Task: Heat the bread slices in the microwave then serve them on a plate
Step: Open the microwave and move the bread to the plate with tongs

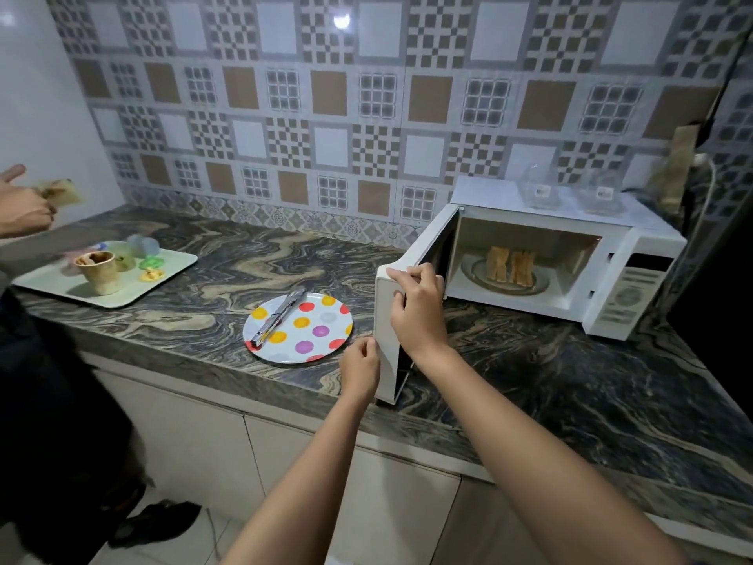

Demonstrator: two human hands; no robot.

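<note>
Fingers [397,275] on microwave door [387,336]; marbled counter [529,373], patterned tile wall [326,116]

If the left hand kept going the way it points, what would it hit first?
Probably the microwave door: the left hand points up at the door's lower edge and looks almost against it, though depth is unclear.

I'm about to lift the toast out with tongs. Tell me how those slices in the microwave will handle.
The bread slices stand on edge, leaning together on the turntable, so nudging one will probably tip both. They look browned and hold their shape, so likely stiff and light, perhaps crumbly under a hard squeeze. The metal tongs may slip on a dry crust.
</note>
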